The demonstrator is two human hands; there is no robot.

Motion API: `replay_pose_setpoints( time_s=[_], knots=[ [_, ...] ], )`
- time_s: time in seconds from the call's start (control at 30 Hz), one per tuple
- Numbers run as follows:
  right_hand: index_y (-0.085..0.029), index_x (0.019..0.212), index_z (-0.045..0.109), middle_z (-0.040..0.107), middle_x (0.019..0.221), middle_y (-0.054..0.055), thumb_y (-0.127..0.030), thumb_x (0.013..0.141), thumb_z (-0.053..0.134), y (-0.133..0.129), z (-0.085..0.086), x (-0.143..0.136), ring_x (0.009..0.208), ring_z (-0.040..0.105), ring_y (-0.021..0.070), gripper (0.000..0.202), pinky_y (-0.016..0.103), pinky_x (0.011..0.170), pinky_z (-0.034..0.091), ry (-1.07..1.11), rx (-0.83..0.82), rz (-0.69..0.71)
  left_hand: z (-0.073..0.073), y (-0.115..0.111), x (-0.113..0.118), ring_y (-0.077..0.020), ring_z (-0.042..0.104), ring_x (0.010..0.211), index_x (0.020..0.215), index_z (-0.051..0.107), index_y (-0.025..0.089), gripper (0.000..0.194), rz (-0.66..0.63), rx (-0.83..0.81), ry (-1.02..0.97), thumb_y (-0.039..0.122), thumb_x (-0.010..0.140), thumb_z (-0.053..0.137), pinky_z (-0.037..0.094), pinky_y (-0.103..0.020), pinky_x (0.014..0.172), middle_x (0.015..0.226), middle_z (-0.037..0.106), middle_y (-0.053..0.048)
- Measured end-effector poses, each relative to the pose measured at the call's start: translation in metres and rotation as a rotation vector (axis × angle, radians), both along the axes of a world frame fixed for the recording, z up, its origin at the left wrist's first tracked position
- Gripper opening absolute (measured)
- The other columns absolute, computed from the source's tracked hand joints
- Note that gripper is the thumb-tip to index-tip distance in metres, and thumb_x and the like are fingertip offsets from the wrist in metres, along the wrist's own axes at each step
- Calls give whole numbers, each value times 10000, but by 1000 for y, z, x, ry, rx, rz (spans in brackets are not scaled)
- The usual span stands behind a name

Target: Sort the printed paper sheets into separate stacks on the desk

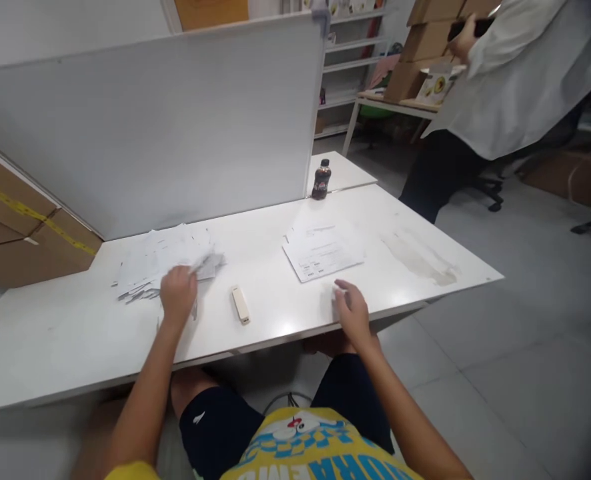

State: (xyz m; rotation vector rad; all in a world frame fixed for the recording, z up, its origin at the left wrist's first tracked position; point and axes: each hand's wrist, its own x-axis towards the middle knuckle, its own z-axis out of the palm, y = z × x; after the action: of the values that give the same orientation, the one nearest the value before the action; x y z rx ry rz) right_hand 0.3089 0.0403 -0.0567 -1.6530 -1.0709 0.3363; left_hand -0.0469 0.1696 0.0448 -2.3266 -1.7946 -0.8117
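Observation:
My left hand [178,295] is closed at the near edge of a loose, spread pile of printed papers [160,257]. A small sheet of paper [207,264], blurred by motion, sticks out from its fingertips. My right hand [351,310] hovers by the table's front edge with thumb and fingers apart, holding nothing. Just beyond it lies a neater stack of printed sheets [323,252]. Between the two hands rests a small cream oblong object [240,305] with a dark slot at its near end; its kind is unclear.
A whiteboard panel [175,133] stands along the back of the white table [285,320]. A dark drink bottle [321,180] is at its right end. Cardboard boxes [35,220] stand at left. A person in a pale shirt [520,87] is at the right, beside another table with boxes.

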Motion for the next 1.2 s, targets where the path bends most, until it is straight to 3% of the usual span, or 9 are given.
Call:
replay_pose_setpoints(
  time_s=[0.1,0.2,0.3,0.4,0.6,0.87,1.03,1.13,1.2],
  knots=[
    [-214,997,694,707,1069,126,-508,877,501,-7,13,-32,1037,618,287,371,455,954,473,215,4,149,-16,-38,19,-265,652,887,937,684,151,225,-147,220,105,267,958,493,510,-419,800,919,702,-128],
    [-215,910,729,736,974,118,-613,829,553,-12,19,-67,915,654,274,442,419,852,513,496,-63,332,-37,-83,50,-245,666,947,1047,689,186,251,-351,424,191,177,954,455,486,-378,815,1010,737,-97],
    [-214,1023,732,740,1014,123,-716,742,610,-15,16,-91,878,674,280,587,393,732,540,786,-147,477,-57,-120,77,-221,644,1092,1197,653,199,372,-455,432,169,95,942,403,473,-362,901,1137,724,-82],
    [-220,1027,735,741,1039,109,-663,698,704,-17,11,-99,1002,667,305,552,406,815,545,873,-203,492,-76,-140,92,-201,638,1114,1198,658,201,388,-502,418,100,94,948,382,476,-350,950,1149,725,-63],
    [-159,961,744,758,962,127,-567,630,799,-12,8,-87,990,675,324,528,443,896,525,855,-254,471,-100,-146,85,-200,601,1196,1212,660,205,402,-475,417,85,79,941,391,445,-357,1051,1219,700,-35],
    [-163,843,751,763,844,105,-564,534,825,-7,14,-56,825,688,317,511,402,717,546,794,-333,389,-99,-131,53,-241,512,1326,1304,613,226,430,-289,329,51,105,925,449,370,-440,1145,1297,657,-71],
    [-177,785,763,766,827,93,-542,504,832,-5,16,-38,841,682,315,466,415,754,546,705,-288,299,-101,-126,46,-288,377,1427,1478,412,244,511,-108,214,-119,220,970,462,394,-497,1125,1455,519,-109],
    [-193,792,780,773,862,85,-529,543,814,-3,17,-29,891,678,332,420,443,815,536,607,-248,304,-98,-127,51,-265,447,1380,1531,287,248,563,-50,109,-283,273,989,441,464,-457,1068,1481,476,-138],
    [-207,786,788,773,850,79,-528,587,785,-3,18,-22,902,677,348,378,469,828,533,520,-242,305,-94,-128,55,-245,545,1288,1528,275,238,566,-34,27,-399,309,991,440,512,-417,1004,1417,537,-145]
  ],
)
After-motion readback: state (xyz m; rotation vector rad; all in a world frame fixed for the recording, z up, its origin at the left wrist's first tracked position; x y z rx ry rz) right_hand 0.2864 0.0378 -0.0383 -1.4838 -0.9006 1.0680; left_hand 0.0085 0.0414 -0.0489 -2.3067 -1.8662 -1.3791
